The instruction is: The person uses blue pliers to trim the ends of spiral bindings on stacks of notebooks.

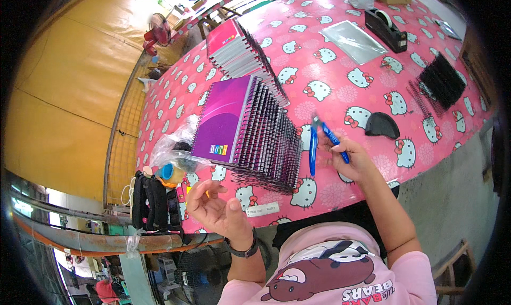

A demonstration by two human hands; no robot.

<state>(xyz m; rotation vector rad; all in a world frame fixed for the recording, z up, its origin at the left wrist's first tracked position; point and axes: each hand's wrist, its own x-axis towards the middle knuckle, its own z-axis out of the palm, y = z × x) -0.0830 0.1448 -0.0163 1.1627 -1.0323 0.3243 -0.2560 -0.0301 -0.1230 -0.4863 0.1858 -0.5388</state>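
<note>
My right hand [352,160] is closed around a pair of blue-handled nippers [313,155], their two handles spread apart and the jaws pointing away from me. To the left of the nippers stands a row of purple spiral notebooks [221,118] with dark coil bindings along their edges. My left hand [223,212] is raised at the near side of the notebooks, fingers apart and loosely curled, with nothing in it. Behind the purple row, a second stack of spiral notebooks with pinkish-red covers [223,37] lies on the pink patterned tablecloth [367,100].
A black tape dispenser [386,30] and clear plastic sheets [354,41] lie at the far right. Bunched black coils [442,84] and a black curved object [382,125] are to the right. Clear plastic wrapping [178,145], a blue tape roll [169,173] and a black bag [149,201] sit left.
</note>
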